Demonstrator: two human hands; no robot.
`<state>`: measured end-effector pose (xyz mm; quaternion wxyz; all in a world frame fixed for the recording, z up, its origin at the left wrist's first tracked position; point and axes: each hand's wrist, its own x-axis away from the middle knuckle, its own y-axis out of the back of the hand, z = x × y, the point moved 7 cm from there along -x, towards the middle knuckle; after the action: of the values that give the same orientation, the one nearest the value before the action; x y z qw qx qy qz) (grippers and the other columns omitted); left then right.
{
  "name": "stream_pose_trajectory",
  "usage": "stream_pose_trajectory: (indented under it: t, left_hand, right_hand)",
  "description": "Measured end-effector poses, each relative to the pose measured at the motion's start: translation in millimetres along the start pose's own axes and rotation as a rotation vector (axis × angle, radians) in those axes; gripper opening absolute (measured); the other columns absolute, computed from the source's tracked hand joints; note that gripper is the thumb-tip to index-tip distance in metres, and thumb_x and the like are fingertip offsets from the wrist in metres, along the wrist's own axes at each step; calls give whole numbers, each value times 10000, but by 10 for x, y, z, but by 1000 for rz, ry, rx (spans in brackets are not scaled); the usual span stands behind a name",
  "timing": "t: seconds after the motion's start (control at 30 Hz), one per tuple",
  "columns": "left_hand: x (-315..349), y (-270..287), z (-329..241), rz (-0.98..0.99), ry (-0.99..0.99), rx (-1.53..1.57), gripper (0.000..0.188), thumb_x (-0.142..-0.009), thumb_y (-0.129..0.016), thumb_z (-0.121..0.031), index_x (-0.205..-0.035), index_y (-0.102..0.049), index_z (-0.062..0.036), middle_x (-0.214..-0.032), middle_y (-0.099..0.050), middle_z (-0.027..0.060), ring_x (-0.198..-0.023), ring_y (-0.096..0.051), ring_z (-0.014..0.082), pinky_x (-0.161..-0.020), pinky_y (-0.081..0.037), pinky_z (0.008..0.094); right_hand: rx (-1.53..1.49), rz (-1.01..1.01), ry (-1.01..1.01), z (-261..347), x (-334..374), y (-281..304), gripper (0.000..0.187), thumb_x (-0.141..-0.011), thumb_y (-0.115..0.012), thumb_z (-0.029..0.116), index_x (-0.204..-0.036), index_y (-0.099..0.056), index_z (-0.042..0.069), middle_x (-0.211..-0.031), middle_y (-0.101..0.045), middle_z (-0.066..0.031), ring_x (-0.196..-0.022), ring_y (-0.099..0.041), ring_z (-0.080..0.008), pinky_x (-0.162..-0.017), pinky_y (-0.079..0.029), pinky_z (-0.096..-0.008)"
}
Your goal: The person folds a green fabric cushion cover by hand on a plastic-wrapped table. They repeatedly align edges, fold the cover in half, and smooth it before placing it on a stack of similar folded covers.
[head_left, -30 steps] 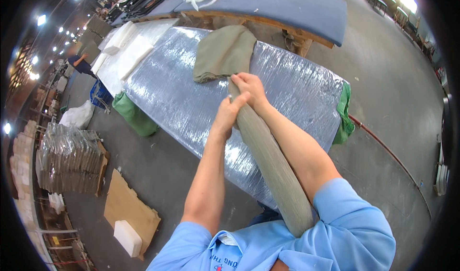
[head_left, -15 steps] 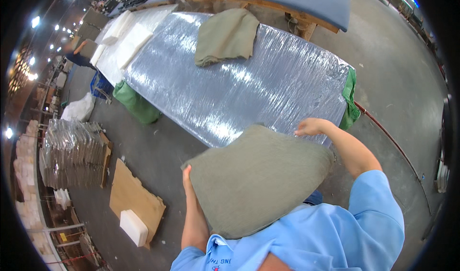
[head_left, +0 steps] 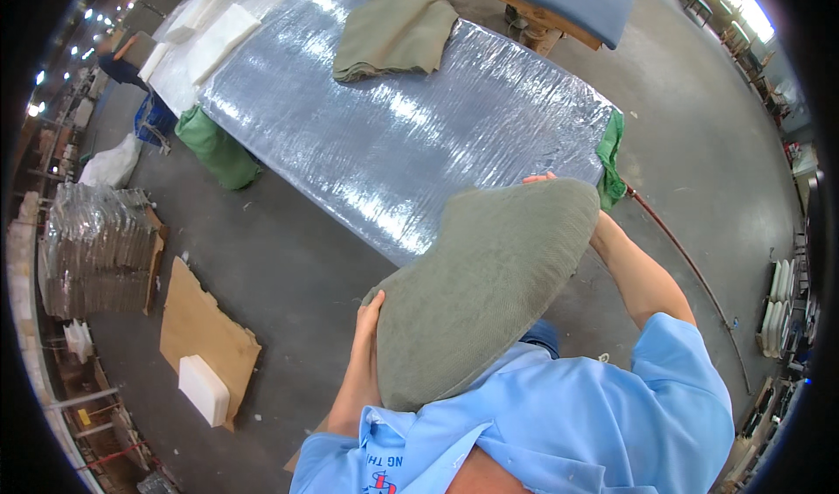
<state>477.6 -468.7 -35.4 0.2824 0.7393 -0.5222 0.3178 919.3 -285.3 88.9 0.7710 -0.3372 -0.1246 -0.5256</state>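
Note:
A grey-green fabric-covered cushion [head_left: 489, 284] is held up in front of my chest, tilted, its rounded side towards my right. My left hand [head_left: 369, 324] grips its left edge, thumb on the upper face and the other fingers partly hidden. At the right end, my right hand [head_left: 603, 230] is wrapped behind the cushion, which covers most of it; some fingertips show past the far edge. Just beyond lies a table [head_left: 350, 136] covered in shiny plastic film. A folded pile of grey-green fabric [head_left: 398, 35] rests on its far part.
White foam pieces [head_left: 223, 44] lie at the table's left end. Green bags [head_left: 214, 149] hang at the table's sides. On the floor at left are a cardboard sheet [head_left: 201, 319], a white block [head_left: 204, 389] and a plastic-wrapped stack [head_left: 96, 249]. A red hose [head_left: 682, 254] trails at right.
My right hand has gone from hovering apart above the table to holding the cushion's right end. The cushion has turned, its right end raised. My left hand keeps its hold.

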Motion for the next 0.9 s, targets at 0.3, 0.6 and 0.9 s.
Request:
stream_pose_trajectory:
  t: [0.3, 0.6, 0.9]
  left_hand:
    - [32, -696, 693, -120, 109, -418, 649, -985, -683, -484, -1404, -638, 9, -1381, -669, 189, -1263, -639, 255, -1059, -491, 366]
    - [-330, -722, 320, -32, -42, -143, 477, -903, -810, -266, -1290, -670, -25, -1237, -709, 118, -1144, -658, 221, -962, -525, 374]
    - [-391, -927, 89, 125, -79, -828, 319, -861, -817, -255, -1076, -677, -65, -1082, -715, 102, -1020, -676, 232, -882, -534, 386]
  right_hand:
    - [-59, -149, -153, -167, 622, 685, 615, -1103, -428, 543, -1479, -539, 69, -1447, -605, -120, -1311, -590, -251, -1103, -492, -448]
    - [721, -27, -274, 201, 291, 857, 504, -1039, -642, 422, -1368, -650, 41, -1260, -704, -85, -1122, -658, -193, -995, -519, -379]
    - [1609, 495, -82, 34, -1001, -809, 579, -921, -737, 324, -1442, -618, 104, -1388, -654, -175, -1270, -627, -338, -1073, -504, -428]
